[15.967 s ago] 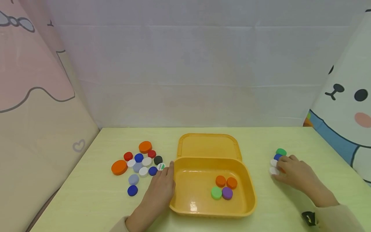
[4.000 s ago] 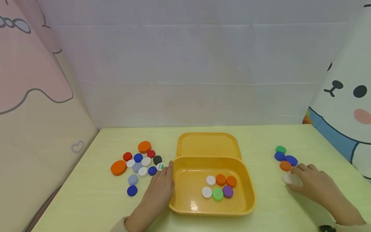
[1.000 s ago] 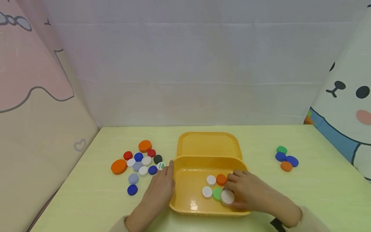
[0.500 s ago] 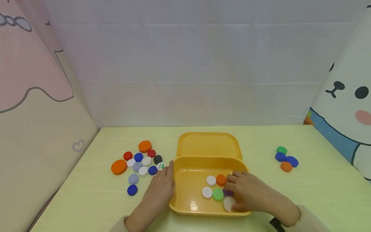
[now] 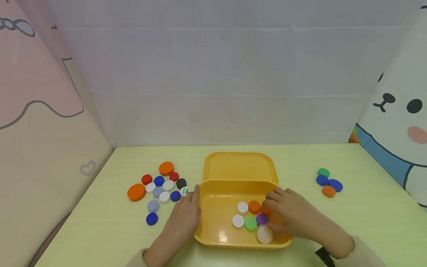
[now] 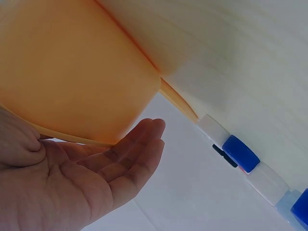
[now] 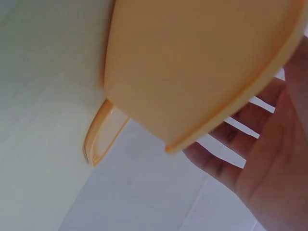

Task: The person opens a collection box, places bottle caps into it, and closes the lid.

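A yellow plastic box [image 5: 213,243] stands on the table with several bottle caps inside. My left hand [image 5: 183,217] rests at its left rim, fingers fairly straight along the outer wall [image 6: 82,72]. My right hand [image 5: 293,215] reaches over the right rim, fingers spread and holding nothing. Close to its thumb lies a large white bottle cap [image 5: 264,234] on the box floor. An orange cap [image 5: 265,210] is partly hidden under the right fingers. Beside these are a purple cap [image 5: 261,219], a light green cap [image 5: 250,224], another orange cap [image 5: 254,207] and two small white caps [image 5: 238,221].
Behind the box lies a yellow lid [image 5: 240,167]. A loose group of caps, including a large orange cap [image 5: 136,192] and a black cap [image 5: 181,183], lies left of it. On the right are a green cap [image 5: 323,172], two blue caps [image 5: 335,185] and an orange cap [image 5: 328,191].
My right hand has brought the large white cap from the right side into the box, set it down near the front and loosened its fingers from it. My left hand has stayed put.
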Motion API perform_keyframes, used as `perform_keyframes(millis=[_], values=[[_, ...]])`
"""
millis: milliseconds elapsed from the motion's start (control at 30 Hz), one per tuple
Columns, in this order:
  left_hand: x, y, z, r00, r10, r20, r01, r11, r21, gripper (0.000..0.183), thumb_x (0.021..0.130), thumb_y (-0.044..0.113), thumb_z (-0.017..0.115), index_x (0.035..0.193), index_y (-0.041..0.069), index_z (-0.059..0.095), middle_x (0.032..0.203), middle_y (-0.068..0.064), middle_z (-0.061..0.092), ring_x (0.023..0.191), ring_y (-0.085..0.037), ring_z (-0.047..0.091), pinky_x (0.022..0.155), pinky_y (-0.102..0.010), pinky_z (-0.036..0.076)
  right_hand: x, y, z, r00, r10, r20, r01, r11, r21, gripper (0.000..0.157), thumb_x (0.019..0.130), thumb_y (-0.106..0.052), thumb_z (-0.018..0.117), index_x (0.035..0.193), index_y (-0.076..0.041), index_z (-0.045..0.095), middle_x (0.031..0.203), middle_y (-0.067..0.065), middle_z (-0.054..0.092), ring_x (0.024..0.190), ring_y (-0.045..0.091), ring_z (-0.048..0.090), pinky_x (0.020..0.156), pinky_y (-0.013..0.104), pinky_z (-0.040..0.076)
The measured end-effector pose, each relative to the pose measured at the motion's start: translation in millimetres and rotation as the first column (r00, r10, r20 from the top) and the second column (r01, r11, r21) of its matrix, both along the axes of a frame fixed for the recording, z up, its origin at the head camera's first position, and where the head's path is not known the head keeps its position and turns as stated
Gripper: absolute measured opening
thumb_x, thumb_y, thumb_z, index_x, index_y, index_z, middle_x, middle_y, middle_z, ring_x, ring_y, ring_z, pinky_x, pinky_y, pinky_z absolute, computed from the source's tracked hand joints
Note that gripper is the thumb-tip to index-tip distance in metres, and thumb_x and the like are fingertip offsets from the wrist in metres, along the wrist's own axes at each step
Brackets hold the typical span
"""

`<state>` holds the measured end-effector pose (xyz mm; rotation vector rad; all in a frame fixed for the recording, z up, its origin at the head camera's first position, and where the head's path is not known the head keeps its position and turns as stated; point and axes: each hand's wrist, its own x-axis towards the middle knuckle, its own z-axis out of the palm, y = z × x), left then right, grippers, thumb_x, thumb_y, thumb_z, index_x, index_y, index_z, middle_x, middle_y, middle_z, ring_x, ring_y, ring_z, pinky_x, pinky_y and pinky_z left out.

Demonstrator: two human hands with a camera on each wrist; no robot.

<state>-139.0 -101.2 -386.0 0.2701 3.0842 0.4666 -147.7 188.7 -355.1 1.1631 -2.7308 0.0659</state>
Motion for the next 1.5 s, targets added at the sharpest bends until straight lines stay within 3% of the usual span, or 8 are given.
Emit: perform_keyframes(millis=[367, 700, 867, 1167, 1333, 1500], values=[[0.4, 0.6, 0.6, 1.000, 0.005, 0.007, -0.005, 1.000, -0.003, 0.056, 0.092, 0.018, 0.048, 0.142, 0.005, 0.027, 0.126, -0.014, 0.051, 0.107, -0.027, 0.052, 0.093, -0.041, 0.046, -11.5, 27.5, 11.6, 0.986, -0.114, -0.122, 0.108, 0.992, -0.062, 0.043, 0.066, -0.041, 0.077, 0.098, -0.015, 0.064, 0.094, -0.002, 0.060, 0.088, 0.015, 0.054, 0.072, 0.034, 0.049], [-0.8, 0.7, 0.3, 1.000, 0.010, 0.003, -0.010, 1.000, -0.010, 0.057, 0.092, 0.018, 0.050, 0.143, 0.006, 0.027, 0.126, -0.014, 0.051, 0.107, -0.026, 0.053, 0.093, -0.041, 0.046, -29.9, 74.0, 4.4, 0.958, -0.121, -0.260, 0.077, 0.982, -0.172, 0.037, 0.068, -0.037, 0.076, 0.094, -0.013, 0.064, 0.093, 0.001, 0.062, 0.083, 0.019, 0.055, 0.064, 0.037, 0.049], [-0.6, 0.9, 1.3, 1.000, 0.012, 0.015, -0.012, 1.000, -0.007, 0.057, 0.092, 0.018, 0.050, 0.143, 0.006, 0.027, 0.126, -0.014, 0.050, 0.107, -0.026, 0.053, 0.093, -0.041, 0.046, -33.6, 94.0, 0.6, 0.955, -0.214, -0.206, 0.182, 0.970, -0.164, 0.039, 0.061, -0.028, 0.081, 0.093, -0.013, 0.065, 0.093, 0.002, 0.062, 0.081, 0.022, 0.054, 0.060, 0.038, 0.047], [0.4, 0.8, 2.2, 1.000, 0.001, -0.002, -0.001, 1.000, -0.010, 0.056, 0.092, 0.017, 0.049, 0.142, 0.004, 0.028, 0.125, -0.014, 0.051, 0.106, -0.027, 0.053, 0.093, -0.041, 0.046, -39.0, 129.2, -9.5, 0.935, -0.338, -0.107, 0.326, 0.939, -0.111, 0.036, 0.063, -0.026, 0.080, 0.090, -0.009, 0.065, 0.088, 0.006, 0.061, 0.079, 0.027, 0.054, 0.061, 0.044, 0.049], [0.8, 0.8, 2.1, 1.000, 0.002, 0.005, -0.002, 1.000, -0.009, 0.056, 0.092, 0.017, 0.049, 0.142, 0.005, 0.027, 0.125, -0.014, 0.051, 0.107, -0.027, 0.053, 0.093, -0.041, 0.046, -40.2, 143.2, -14.1, 0.903, -0.430, -0.005, 0.430, 0.903, -0.031, 0.037, 0.070, -0.032, 0.076, 0.095, -0.006, 0.066, 0.092, 0.011, 0.062, 0.082, 0.031, 0.054, 0.065, 0.048, 0.049], [0.5, 0.8, 1.8, 1.000, 0.000, 0.002, 0.000, 1.000, -0.005, 0.056, 0.092, 0.017, 0.049, 0.142, 0.005, 0.027, 0.125, -0.014, 0.051, 0.106, -0.027, 0.053, 0.093, -0.041, 0.046, -41.7, 154.5, -18.4, 0.875, -0.482, 0.049, 0.481, 0.876, 0.026, 0.045, 0.069, -0.038, 0.074, 0.096, -0.003, 0.065, 0.091, 0.013, 0.061, 0.079, 0.031, 0.054, 0.061, 0.048, 0.048]])
